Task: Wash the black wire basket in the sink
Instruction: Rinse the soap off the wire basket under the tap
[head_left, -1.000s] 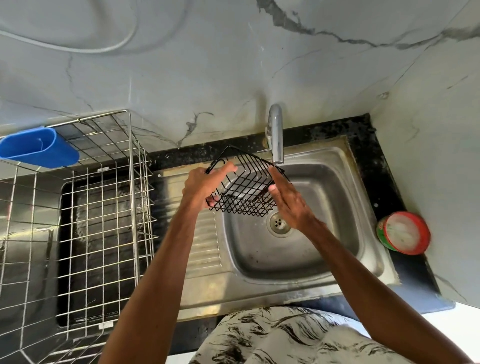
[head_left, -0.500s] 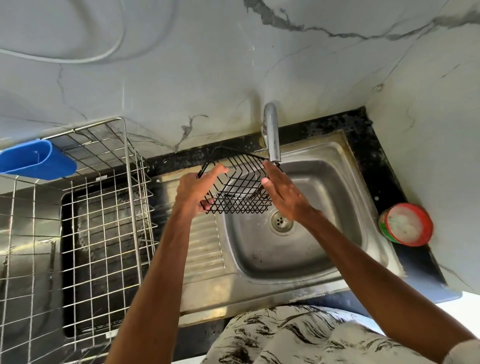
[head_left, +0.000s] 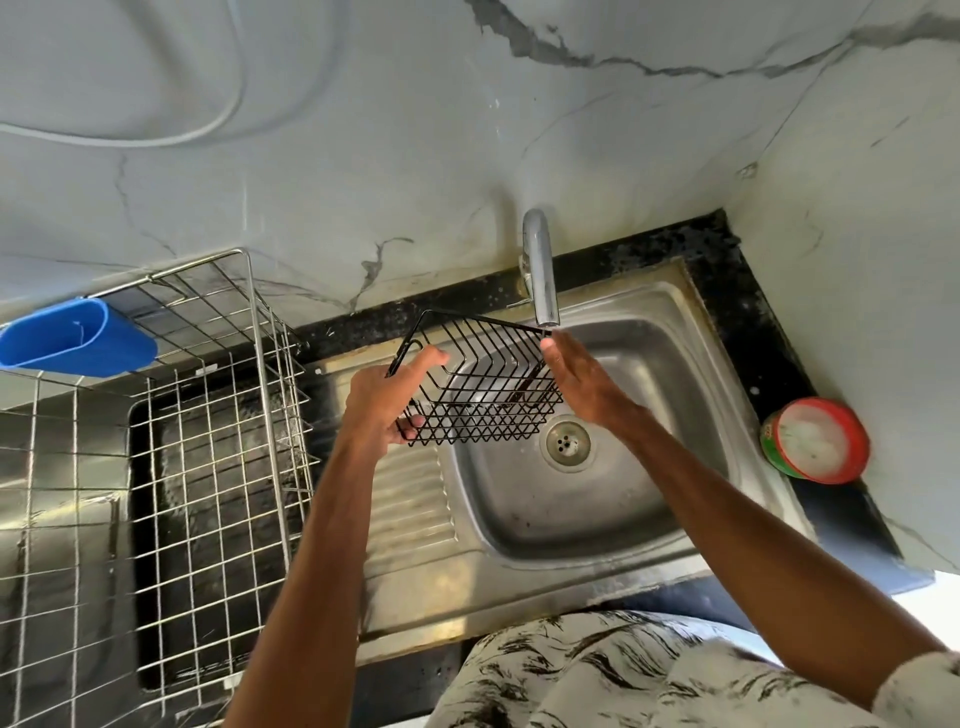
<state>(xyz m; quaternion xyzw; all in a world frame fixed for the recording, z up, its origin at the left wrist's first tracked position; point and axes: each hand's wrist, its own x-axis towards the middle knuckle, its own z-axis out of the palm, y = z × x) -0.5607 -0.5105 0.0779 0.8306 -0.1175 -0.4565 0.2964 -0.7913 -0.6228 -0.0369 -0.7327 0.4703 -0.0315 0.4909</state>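
The black wire basket hangs under the tap, left hand fingers clamped on its edge, right hand fingers spread flat against its side to steady it for rinsing.

Black basket, blue cup, perhaps white-marbled wall

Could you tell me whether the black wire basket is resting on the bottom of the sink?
No, the black wire basket is held up above the sink between the left hand and right hand.

Black wire basket tilted, held above steel sink, under tap, beside drain.
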